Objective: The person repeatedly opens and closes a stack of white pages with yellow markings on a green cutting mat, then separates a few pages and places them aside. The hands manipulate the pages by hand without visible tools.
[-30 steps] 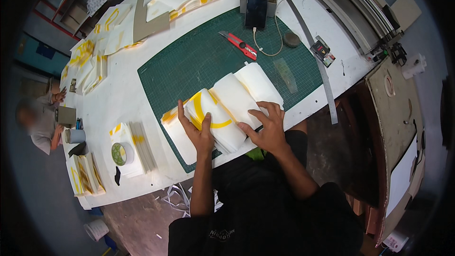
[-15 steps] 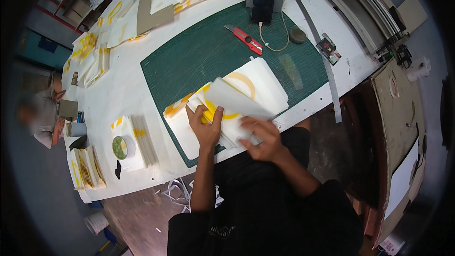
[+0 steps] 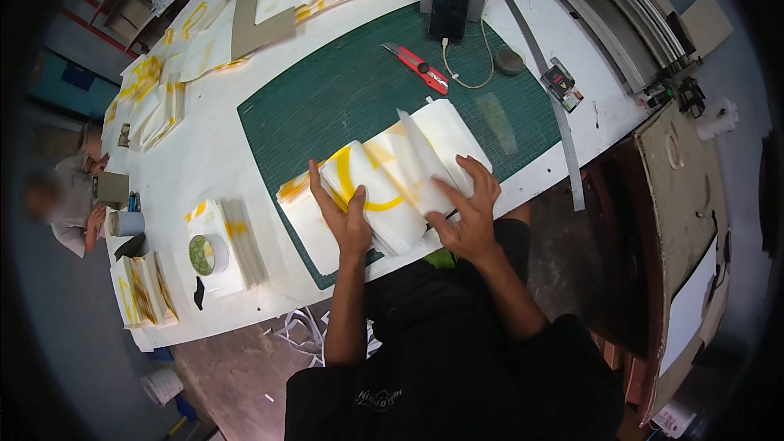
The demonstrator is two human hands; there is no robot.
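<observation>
Left hand [image 3: 347, 224]: fingers spread wide on sheets [image 3: 377, 180]
Right hand [image 3: 470, 216]: fingers half-curled, hold unclear
Sheets: across mat's [image 3: 327, 110] near edge

A: Where is the head view mounted?
B: On the person's head, left unit of a side-by-side pair, looking down over the table [image 3: 216, 167]
A: Range?
B: Close, left hand [image 3: 349, 224] and right hand [image 3: 469, 220] near mid-frame, forearms [image 3: 346, 310] in from the lower edge, own shirt [image 3: 457, 359] at bottom centre
A: Lens?
B: Wide fisheye, cutting mat [image 3: 327, 114] edge bowed, floor [image 3: 237, 363] included, dark at the corners
</observation>
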